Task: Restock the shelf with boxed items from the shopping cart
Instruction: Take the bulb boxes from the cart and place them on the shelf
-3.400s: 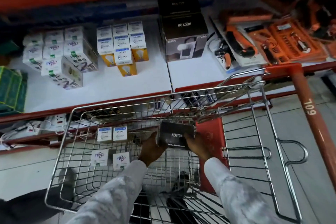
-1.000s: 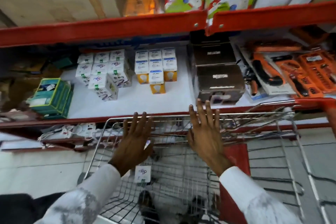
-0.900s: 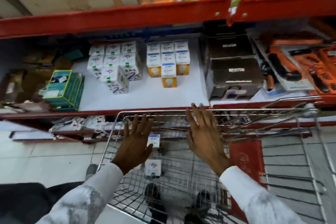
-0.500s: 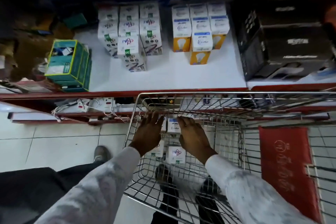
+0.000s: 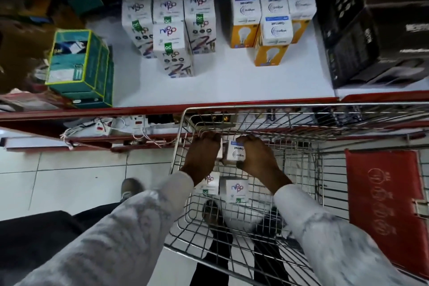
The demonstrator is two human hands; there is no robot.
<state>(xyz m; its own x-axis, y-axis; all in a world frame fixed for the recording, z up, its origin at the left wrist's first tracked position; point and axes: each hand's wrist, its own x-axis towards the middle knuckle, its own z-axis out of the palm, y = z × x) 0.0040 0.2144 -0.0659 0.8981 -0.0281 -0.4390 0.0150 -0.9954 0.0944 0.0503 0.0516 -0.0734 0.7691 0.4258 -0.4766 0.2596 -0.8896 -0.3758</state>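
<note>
Reaching down into the shopping cart [image 5: 299,109], we close both hands around small white boxes at its far end. Our right hand [image 5: 257,158] wraps a white bulb box [image 5: 236,151] from the side, fingers curled over its top; our left hand [image 5: 202,155] clamps a second box [image 5: 219,153] just beside it, mostly hidden. Nearer us in the cart lie two more white boxes [image 5: 234,189]. Beyond the cart, the shelf [image 5: 232,86] carries rows of matching boxes.

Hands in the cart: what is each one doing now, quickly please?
Left hand: closed on a mostly hidden box.
Right hand: closed on a white bulb box.
</note>
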